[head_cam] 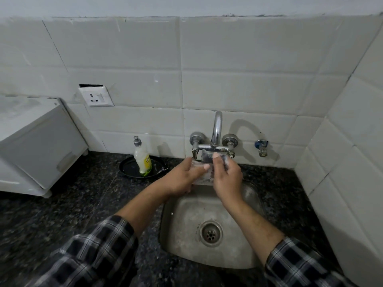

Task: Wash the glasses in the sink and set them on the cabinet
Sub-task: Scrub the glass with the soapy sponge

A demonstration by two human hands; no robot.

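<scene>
Directly under the chrome faucet, both hands meet around a clear drinking glass held above the back edge of the steel sink. The left hand wraps the glass from its nine o'clock side, thumb laid across the front and fingers curled behind, so it is clearly gripping the glass. The right hand closes over the glass from three o'clock, thumb raised near the rim and fingers folded around the far side; a dark patch shows through the glass near the spout, possibly a scrubber, though the blur there keeps that uncertain. The glass is tipped, its mouth toward the wall, touching neither the basin floor nor the surface.

Below the hands, at six o'clock, the drain sits in the worn basin. Both forearms come up from the bottom edge, with plaid sleeves pushed back from the wrists.

At nine o'clock from the glass, a dish soap bottle with a grey cap stands upright on a black round tray on the dark speckled surface. Farther toward nine o'clock stands a white cabinet, and a wall socket sits at eleven o'clock on the white tiles. A small tap juts from the wall at two o'clock.
</scene>
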